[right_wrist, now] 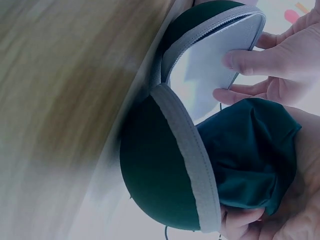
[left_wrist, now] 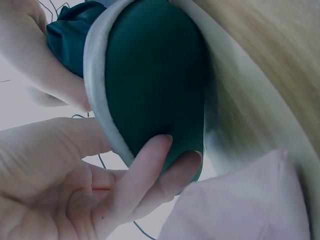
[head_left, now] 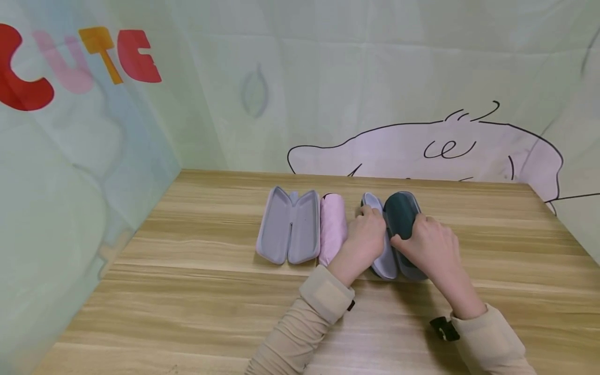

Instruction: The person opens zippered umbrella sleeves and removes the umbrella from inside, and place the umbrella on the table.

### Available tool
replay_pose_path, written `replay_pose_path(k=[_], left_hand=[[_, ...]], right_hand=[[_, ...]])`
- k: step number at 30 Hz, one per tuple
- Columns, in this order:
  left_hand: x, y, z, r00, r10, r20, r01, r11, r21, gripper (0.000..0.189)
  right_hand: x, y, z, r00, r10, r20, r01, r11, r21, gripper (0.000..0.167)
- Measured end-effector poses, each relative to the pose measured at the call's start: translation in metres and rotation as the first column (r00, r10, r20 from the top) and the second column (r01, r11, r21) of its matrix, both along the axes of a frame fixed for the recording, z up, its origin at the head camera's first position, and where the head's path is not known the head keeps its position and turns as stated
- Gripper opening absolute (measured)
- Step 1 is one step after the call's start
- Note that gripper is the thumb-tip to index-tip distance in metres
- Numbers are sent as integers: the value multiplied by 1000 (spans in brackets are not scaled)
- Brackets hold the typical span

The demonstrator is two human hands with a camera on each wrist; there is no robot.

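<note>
A dark green zip case (right_wrist: 155, 165) with a pale grey lining lies spread open on the table. My left hand (head_left: 365, 234) pinches the edge of its left half, thumb on the lining and fingers on the green shell (left_wrist: 155, 75). In the right half sits a dark green folded umbrella (head_left: 400, 216), its fabric wrinkled at the near end. My right hand (head_left: 431, 245) holds this umbrella, thumb on its near side and fingers over its right side. Just left of my left hand lies a pink folded umbrella (head_left: 333, 224), partly covered by the wrist.
An open grey case (head_left: 274, 229) lies to the left of the pink umbrella, its two hollow halves facing up. The wooden table (head_left: 187, 312) meets a printed cloth backdrop (head_left: 211, 104) at its back and left sides.
</note>
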State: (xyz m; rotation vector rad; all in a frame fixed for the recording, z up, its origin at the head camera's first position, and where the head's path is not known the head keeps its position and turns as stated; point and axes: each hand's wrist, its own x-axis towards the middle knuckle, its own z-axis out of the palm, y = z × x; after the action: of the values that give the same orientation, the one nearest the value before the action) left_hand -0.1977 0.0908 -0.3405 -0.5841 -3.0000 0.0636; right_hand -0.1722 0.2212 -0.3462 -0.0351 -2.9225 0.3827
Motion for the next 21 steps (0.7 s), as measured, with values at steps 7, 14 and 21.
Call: replay_pose_path(k=[7,14,21], left_hand=[[2,0,1,1000,4,-9,-4,1000,-30,42],[3,1,2,1000,8,9,-8,999,-48,42],[5,2,2,995,-45,94,48,999,-26,38]], right_hand=[[-1,-1,0,1000,7,1,-7,1000,-5,48],[-3,-2,-1,1000,1,-12,-1,1000,-6,49],[-3,3,0,994,-5,-108,1,999,-38,49]])
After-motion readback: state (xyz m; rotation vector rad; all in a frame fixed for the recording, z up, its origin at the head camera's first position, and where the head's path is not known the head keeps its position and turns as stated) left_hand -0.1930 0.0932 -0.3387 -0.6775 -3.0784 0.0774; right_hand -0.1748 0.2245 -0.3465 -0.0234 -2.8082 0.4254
